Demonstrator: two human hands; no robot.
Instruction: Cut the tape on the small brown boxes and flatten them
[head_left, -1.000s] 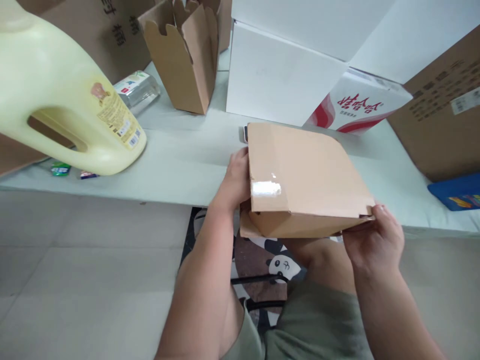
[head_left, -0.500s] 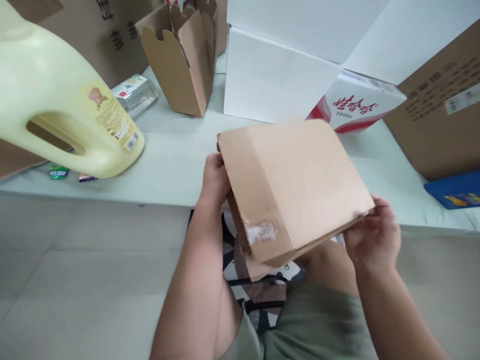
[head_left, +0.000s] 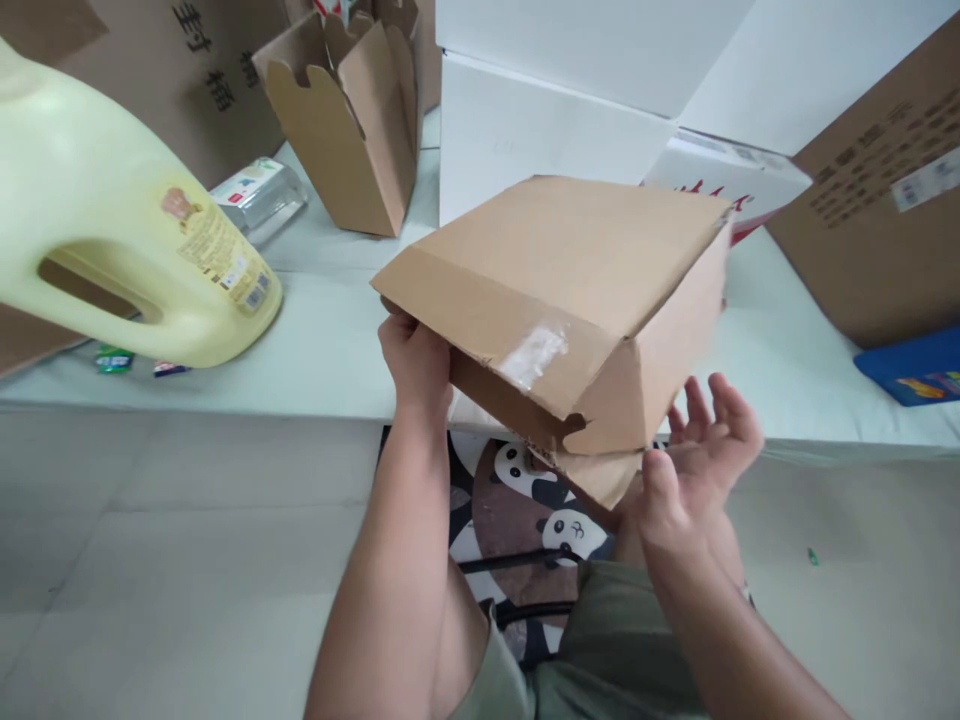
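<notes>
A brown cardboard box (head_left: pixel 570 240) is held tilted over the front edge of the table, its open end toward me and to the left. Shiny clear tape (head_left: pixel 534 355) sticks to the flap on that end. My left hand (head_left: pixel 417 362) grips the box's left edge, its fingers curled under the flap. Beside the lower right corner is my right hand (head_left: pixel 694 465), palm up with fingers spread and apart from one another. Its thumb is close to that corner; I cannot tell whether it touches.
On the pale green table (head_left: pixel 337 340) stand a yellow jug (head_left: pixel 142 220), a clear bottle (head_left: pixel 262 195), an open carton (head_left: pixel 349 140) and white boxes (head_left: pixel 547 125). A large brown box (head_left: pixel 885 220) and a blue packet (head_left: pixel 911 372) are at right. A panda mat (head_left: pixel 502 510) lies below.
The box has turned and tipped, so its open end now shows. My left hand has moved left with it; my right hand has let go of its edge and spread its fingers.
</notes>
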